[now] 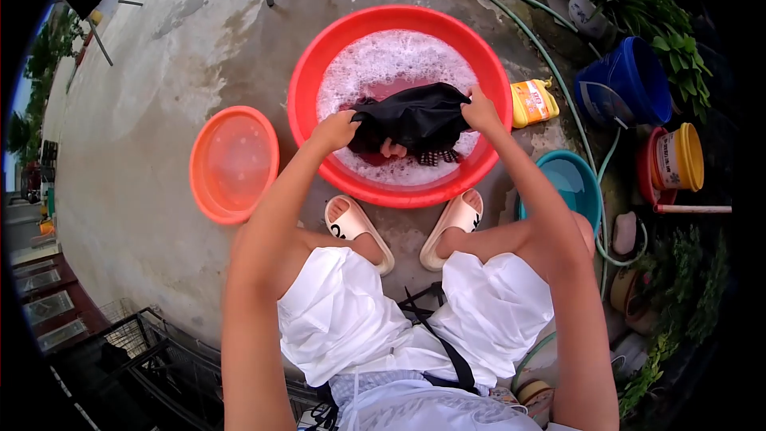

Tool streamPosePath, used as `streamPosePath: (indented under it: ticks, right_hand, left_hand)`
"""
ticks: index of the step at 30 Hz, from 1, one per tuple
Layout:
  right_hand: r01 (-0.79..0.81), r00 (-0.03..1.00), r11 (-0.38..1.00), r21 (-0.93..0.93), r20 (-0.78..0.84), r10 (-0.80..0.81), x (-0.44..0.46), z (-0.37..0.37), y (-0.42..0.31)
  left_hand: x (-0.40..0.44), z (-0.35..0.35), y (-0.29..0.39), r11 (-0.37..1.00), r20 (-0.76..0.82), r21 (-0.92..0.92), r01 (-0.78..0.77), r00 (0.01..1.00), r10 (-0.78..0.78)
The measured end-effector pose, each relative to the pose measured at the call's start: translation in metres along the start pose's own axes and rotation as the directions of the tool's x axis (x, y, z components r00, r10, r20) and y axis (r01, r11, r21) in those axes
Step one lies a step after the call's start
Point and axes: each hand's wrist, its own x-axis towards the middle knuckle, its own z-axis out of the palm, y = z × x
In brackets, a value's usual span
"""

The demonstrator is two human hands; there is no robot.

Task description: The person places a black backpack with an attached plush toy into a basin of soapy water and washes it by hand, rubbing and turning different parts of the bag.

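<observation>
A wet black garment (pixel 411 116) is stretched between my two hands above a large red basin (pixel 307 72). My left hand (pixel 337 129) grips its left end, and my right hand (pixel 481 110) has the right end, close to the basin's right rim. White suds (pixel 399 52) float on the reddish water around the cloth. Below the black garment, other dark laundry with a dotted pattern (pixel 439 157) lies partly in the water. The black cloth hides much of what is under it.
Left of the red basin stands an orange basin (pixel 235 164). To the right are a yellow detergent jug (pixel 535 102), a teal basin (pixel 573 183) with water, a blue bucket (pixel 626 84) and a yellow bucket (pixel 678 157). A green hose (pixel 550 52) runs along the concrete near plants.
</observation>
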Motion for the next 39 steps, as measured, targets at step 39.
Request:
streamPosePath:
  ticks: [39]
  right_hand:
    - [0.126,0.941,0.934,-0.334,-0.257,-0.219,0.051,0.16,0.051]
  left_hand:
    - [0.124,0.08,-0.052,0.948,0.085,0.306,0.091,0.989,-0.123]
